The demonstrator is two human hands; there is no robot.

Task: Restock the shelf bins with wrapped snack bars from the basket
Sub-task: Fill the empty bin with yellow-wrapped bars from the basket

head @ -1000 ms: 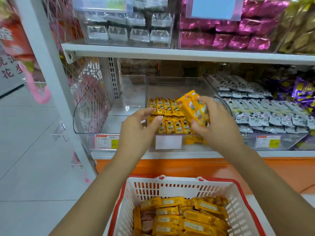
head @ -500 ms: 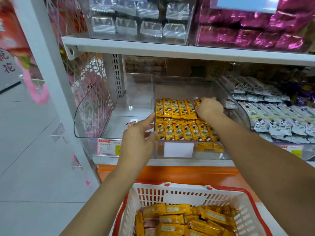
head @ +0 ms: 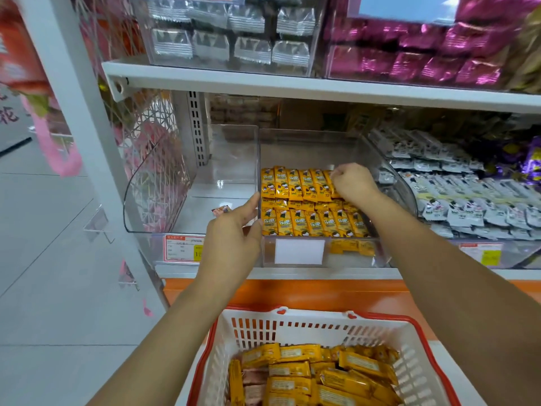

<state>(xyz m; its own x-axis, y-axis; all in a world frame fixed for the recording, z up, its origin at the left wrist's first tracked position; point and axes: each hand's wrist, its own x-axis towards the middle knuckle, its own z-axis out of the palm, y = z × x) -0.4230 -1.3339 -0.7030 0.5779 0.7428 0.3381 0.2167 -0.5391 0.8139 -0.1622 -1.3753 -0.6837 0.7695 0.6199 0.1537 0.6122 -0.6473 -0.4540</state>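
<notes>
A clear plastic bin (head: 307,148) on the lower shelf holds yellow wrapped snack bars (head: 298,187) in two upright rows. My right hand (head: 352,181) reaches into the bin, fingers curled down around the bars at the right end of the back row. My left hand (head: 231,238) grips the bin's left wall near its front corner, thumb up along the clear edge. Below, the white basket with a red rim (head: 263,329) holds several more yellow bars (head: 307,373) lying loose, with a few pink ones under them.
The clear bin on the left (head: 164,183) holds only one small pink wrapper (head: 221,210). A bin of white-wrapped bars (head: 468,200) stands on the right. The upper shelf (head: 292,83) carries silver packs (head: 248,48) and magenta packs (head: 424,60). Tiled floor lies to the left.
My right hand carried a handful of yellow bars from above the bin's front down into the back row. My left hand moved onto the bin's left wall. The view came closer.
</notes>
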